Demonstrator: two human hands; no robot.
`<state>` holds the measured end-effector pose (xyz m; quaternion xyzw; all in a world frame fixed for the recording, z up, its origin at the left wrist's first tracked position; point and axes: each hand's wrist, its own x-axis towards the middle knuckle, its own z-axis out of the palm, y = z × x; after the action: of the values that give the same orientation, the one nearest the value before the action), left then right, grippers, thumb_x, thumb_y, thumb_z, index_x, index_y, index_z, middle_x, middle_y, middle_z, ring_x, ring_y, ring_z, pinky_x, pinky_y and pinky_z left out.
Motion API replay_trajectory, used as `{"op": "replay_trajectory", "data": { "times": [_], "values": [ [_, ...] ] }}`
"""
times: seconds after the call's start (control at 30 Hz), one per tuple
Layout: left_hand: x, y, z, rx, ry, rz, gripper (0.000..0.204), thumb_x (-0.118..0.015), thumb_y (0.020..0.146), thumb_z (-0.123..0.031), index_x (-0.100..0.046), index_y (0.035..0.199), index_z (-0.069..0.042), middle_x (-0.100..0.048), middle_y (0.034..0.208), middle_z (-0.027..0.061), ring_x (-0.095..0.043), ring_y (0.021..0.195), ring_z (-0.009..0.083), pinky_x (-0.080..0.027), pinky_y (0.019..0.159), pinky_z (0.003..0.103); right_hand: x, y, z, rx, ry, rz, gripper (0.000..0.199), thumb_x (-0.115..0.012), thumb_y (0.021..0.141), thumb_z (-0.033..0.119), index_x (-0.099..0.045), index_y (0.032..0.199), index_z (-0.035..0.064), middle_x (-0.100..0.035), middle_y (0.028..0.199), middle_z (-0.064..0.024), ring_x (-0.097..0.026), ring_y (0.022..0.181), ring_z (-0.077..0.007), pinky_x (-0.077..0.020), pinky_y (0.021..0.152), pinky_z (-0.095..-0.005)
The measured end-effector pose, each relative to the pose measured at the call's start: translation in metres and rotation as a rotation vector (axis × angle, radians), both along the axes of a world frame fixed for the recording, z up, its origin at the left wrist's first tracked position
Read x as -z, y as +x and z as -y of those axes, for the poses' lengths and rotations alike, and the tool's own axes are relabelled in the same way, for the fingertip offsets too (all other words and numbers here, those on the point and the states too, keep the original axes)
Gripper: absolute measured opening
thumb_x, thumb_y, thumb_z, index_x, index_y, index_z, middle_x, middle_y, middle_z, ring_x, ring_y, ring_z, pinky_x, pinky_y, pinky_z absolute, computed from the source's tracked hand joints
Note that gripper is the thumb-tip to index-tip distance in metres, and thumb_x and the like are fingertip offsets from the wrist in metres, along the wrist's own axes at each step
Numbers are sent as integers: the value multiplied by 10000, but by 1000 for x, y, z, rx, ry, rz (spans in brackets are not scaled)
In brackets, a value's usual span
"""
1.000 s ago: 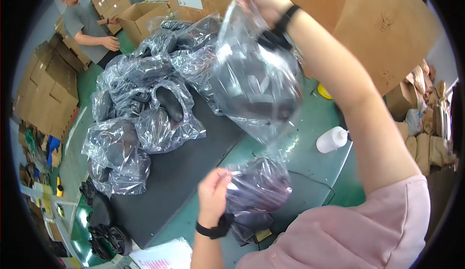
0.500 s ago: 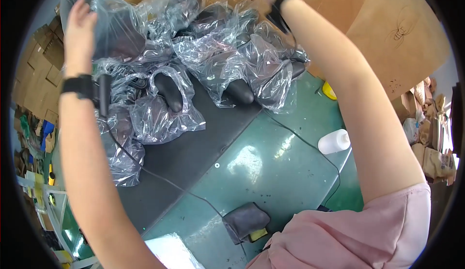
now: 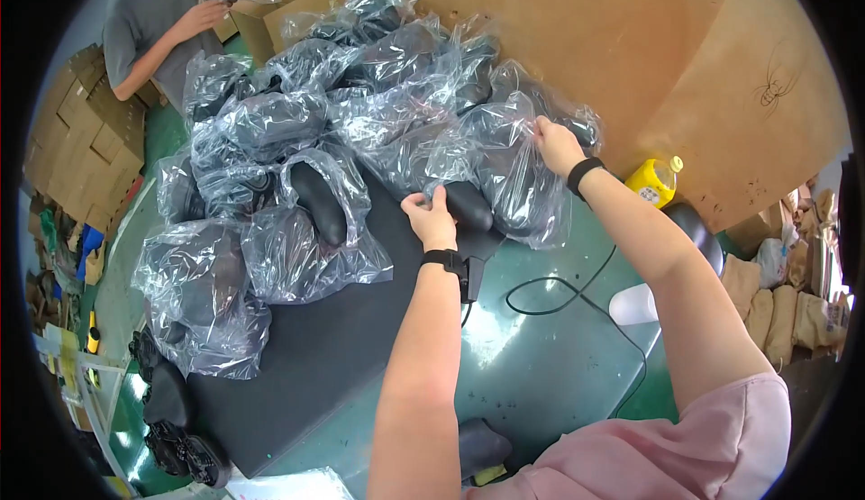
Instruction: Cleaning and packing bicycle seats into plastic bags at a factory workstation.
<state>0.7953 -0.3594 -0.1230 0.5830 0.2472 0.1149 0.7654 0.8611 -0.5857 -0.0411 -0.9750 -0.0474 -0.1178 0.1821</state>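
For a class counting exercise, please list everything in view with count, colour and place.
Bagged items: many, black in clear plastic, heaped centre to upper left
Mat: one, black, on the table
Table: one, green, centre
White bottle: one, white, right
Yellow bottle: one, yellow, right
Cable: count unclear, black, right of centre
Loose parts: several, black, lower left
Soft item: one, dark grey, bottom centre
Board: count unclear, brown, far side
Cartons: many, brown, upper left
Co-worker: one, grey shirt, upper left
Left hand: one, bare, at the bagged items
Right hand: one, bare, pinching their plastic
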Motion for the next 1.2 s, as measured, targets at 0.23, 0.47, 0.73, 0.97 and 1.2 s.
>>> {"op": "replay_trajectory", "data": {
  "times": [0.23, 0.47, 0.73, 0.97, 1.2],
  "values": [
    [-27, -17, -60, 150, 288, 246, 220, -491, 932, -141, -476, 736, -41, -467, 599, -2, -432, 511, 82, -363, 471, 237, -35, -19, -17, -275, 207, -249, 201, -579, 861, 129, -527, 1001, -6, -592, 841, -121, -553, 783, -198, -442, 718, -347],
    [-122, -76, -77, 255, 421, 418, 210, -463, 926, -86, -449, 726, -23, -369, 621, -28, -332, 565, 52, -289, 505, 227, -130, -67, -64, -459, 382, -442, 334, -661, 763, 116, -572, 1072, 25, -620, 851, -98, -578, 811, -185, -456, 755, -306],
    [-213, -109, -135, 210, 178, 440, 214, -444, 950, -157, -499, 758, -80, -425, 662, -46, -385, 584, 43, -299, 526, 209, -173, -56, -92, -507, 362, -478, 141, -560, 859, 83, -678, 920, 34, -639, 794, 3, -533, 736, -56, -439, 677, -228],
    [-317, -15, -263, -57, 344, 677, 160, -455, 946, -160, -542, 881, -43, -561, 765, 33, -548, 670, 116, -487, 630, 250, -209, 83, -211, -328, 672, 198, 112, -619, 778, 139, -698, 759, 62, -661, 737, -102, -614, 681, -218, -483, 634, -344],
    [-300, 42, -266, 193, 787, 470, 631, -524, 911, -349, -282, 1443, -111, -449, 1354, 110, -401, 1250, 206, -296, 1025, 429, -188, 189, -230, -263, 708, -16, 496, -576, 840, 154, -431, 1302, 48, -597, 971, -166, -569, 792, -221, -477, 643, -355]
  ]
}}
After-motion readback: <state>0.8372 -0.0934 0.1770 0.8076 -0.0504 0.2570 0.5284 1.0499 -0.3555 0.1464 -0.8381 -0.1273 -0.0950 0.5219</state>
